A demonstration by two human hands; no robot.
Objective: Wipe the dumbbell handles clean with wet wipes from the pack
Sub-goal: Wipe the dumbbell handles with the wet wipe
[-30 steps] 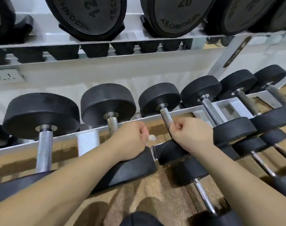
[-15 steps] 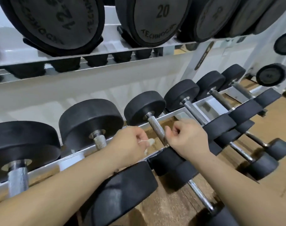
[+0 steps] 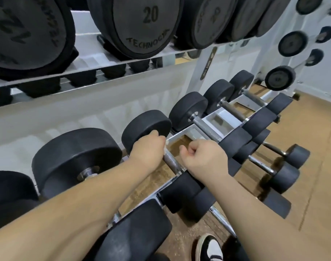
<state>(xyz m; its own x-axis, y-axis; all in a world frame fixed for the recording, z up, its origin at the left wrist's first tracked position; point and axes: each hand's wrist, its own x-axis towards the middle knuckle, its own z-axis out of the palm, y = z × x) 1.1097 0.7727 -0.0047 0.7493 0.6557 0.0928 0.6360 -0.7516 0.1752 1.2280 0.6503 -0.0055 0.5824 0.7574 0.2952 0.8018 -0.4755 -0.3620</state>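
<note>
A small black dumbbell lies on the rack's middle tier, and a short stretch of its knurled metal handle (image 3: 170, 163) shows between my hands. My left hand (image 3: 148, 150) is closed around the far end of that handle, right against the dumbbell's far head (image 3: 145, 126). A small white corner of the wet wipe (image 3: 167, 141) pokes out by its knuckles. My right hand (image 3: 206, 160) hovers just right of the handle above the near head (image 3: 181, 189), fingers curled into a loose fist with nothing visible in it. The wipe pack is not in view.
A bigger dumbbell (image 3: 76, 157) sits to the left and smaller ones (image 3: 206, 127) to the right on the white rack. Large dumbbells, one marked 20 (image 3: 151, 25), hang over from the shelf above. Lower-tier dumbbells (image 3: 285, 176), my shoe (image 3: 210, 249) and a weight stand (image 3: 279, 78) are near.
My view has swung right along the rack. The left hand moved forward with the wipe and closed onto the small dumbbell's handle. The right hand drew off to the handle's right side.
</note>
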